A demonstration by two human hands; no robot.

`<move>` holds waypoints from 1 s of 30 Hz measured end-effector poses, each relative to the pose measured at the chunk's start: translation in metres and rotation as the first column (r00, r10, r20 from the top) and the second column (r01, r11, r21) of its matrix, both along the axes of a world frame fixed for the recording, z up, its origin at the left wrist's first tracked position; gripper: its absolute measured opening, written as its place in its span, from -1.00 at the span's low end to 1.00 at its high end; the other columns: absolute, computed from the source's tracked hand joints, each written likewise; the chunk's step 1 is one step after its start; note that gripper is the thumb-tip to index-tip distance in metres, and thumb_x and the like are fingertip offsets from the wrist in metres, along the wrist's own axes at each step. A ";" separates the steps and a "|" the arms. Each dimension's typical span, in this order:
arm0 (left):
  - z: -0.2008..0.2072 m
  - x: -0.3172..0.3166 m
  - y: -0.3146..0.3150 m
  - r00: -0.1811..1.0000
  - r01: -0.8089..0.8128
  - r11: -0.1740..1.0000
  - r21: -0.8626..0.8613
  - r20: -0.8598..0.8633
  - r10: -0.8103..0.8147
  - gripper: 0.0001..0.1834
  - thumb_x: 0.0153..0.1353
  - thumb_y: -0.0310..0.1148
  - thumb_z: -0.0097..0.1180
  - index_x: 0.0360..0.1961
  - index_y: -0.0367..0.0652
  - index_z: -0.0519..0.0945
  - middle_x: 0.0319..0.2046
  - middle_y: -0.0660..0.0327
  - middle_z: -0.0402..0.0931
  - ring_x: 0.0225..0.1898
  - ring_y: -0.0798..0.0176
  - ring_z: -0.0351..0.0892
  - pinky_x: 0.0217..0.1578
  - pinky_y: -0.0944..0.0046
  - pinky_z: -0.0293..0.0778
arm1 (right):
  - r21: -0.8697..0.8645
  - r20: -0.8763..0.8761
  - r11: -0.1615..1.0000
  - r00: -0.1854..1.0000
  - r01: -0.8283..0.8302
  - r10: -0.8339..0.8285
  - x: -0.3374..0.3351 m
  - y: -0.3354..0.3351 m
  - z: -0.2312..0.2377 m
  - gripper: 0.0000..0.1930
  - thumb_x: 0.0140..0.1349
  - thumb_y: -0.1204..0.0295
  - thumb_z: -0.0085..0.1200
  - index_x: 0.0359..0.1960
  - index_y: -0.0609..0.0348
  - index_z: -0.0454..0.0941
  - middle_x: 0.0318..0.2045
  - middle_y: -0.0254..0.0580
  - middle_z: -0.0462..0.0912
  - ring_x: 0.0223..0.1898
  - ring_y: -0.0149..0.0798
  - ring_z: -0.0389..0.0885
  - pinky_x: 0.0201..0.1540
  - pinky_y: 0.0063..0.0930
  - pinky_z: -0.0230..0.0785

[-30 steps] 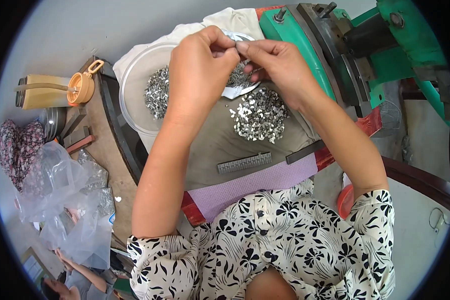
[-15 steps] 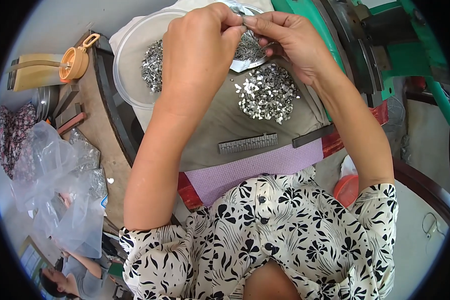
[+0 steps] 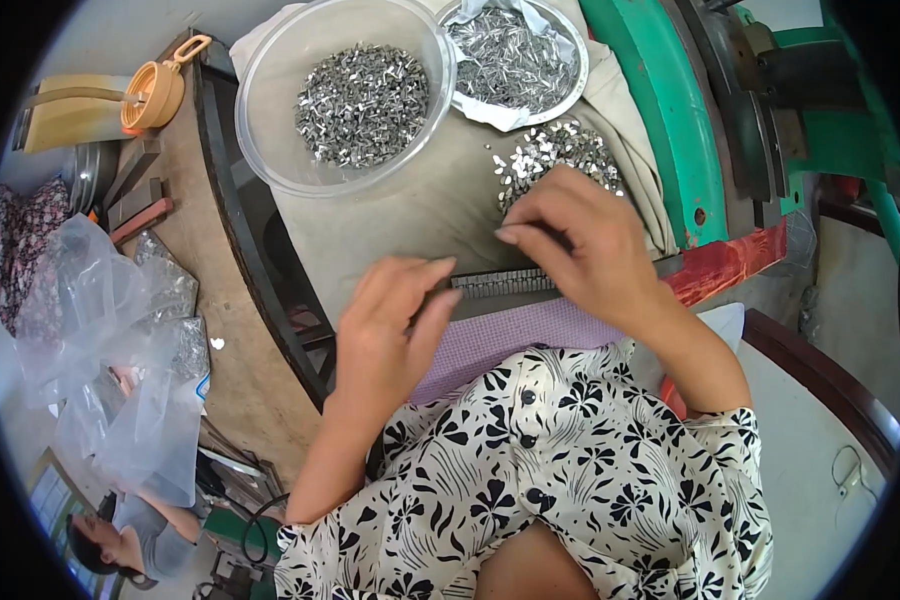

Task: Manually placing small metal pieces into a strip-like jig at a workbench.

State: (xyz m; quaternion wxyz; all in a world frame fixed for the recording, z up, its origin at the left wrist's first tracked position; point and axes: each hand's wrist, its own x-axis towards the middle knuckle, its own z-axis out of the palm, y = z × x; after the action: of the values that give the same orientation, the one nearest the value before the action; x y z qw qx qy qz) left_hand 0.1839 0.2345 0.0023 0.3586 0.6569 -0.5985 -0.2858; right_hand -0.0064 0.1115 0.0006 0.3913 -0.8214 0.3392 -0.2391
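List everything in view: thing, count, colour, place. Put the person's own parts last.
Toothed strip: one, dark grey metal, on the cloth under both hands.
Clear bowl: one, holds small silver metal pieces, upper middle.
Shallow tray: one, lined with plastic, holds silver pieces, top.
Loose pile: one, silver, on the cloth beside the right hand.
Purple cloth: one, over the lap.
Green machine: one, right.
Plastic bags: several, clear, left.
Orange tape roll: one, upper left.
Another person: one, lower left.
Left hand: at the strip's left end.
Right hand: on the strip.

Cloth-covered bench (image 3: 400,215) — bowl (image 3: 270,150), clips (image 3: 560,150)
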 end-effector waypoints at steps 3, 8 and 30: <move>-0.005 -0.005 0.005 0.998 0.049 0.998 0.042 0.029 -0.050 -0.61 -0.01 -0.55 0.38 -0.09 -0.27 0.64 -0.18 0.07 0.51 -0.15 -0.03 0.52 -0.13 0.11 0.47 | -0.218 -0.078 0.975 0.997 -0.043 0.027 0.005 0.008 -0.016 -0.86 0.06 0.50 0.34 -0.38 0.19 0.62 -0.43 -0.21 0.53 -0.39 -0.15 0.55 -0.36 -0.32 0.39; -0.012 -0.002 0.003 0.993 0.093 0.995 0.035 0.075 -0.095 -0.61 -0.07 -0.56 0.42 -0.14 -0.23 0.67 -0.22 0.11 0.50 -0.15 0.05 0.52 -0.17 0.18 0.46 | -0.305 -0.116 0.944 0.989 -0.123 0.091 0.005 0.006 -0.016 -0.86 0.01 0.49 0.35 -0.40 0.16 0.63 -0.44 -0.24 0.53 -0.38 -0.13 0.56 -0.35 -0.30 0.42; -0.003 0.001 0.014 0.992 0.120 0.989 0.090 0.022 -0.123 -0.68 -0.05 -0.55 0.39 -0.20 -0.25 0.65 -0.22 0.15 0.50 -0.17 0.04 0.52 -0.18 0.15 0.48 | -0.177 -0.028 0.984 0.999 0.020 -0.025 -0.028 -0.015 0.022 -0.90 0.05 0.54 0.33 -0.40 0.21 0.66 -0.46 -0.21 0.55 -0.36 -0.15 0.51 -0.31 -0.33 0.34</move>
State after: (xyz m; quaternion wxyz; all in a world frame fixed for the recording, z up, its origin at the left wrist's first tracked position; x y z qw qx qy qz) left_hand 0.1847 0.2490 -0.0010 0.3027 0.6385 -0.6288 -0.3244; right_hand -0.0348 0.0965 0.0230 0.3091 -0.8525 0.3316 -0.2602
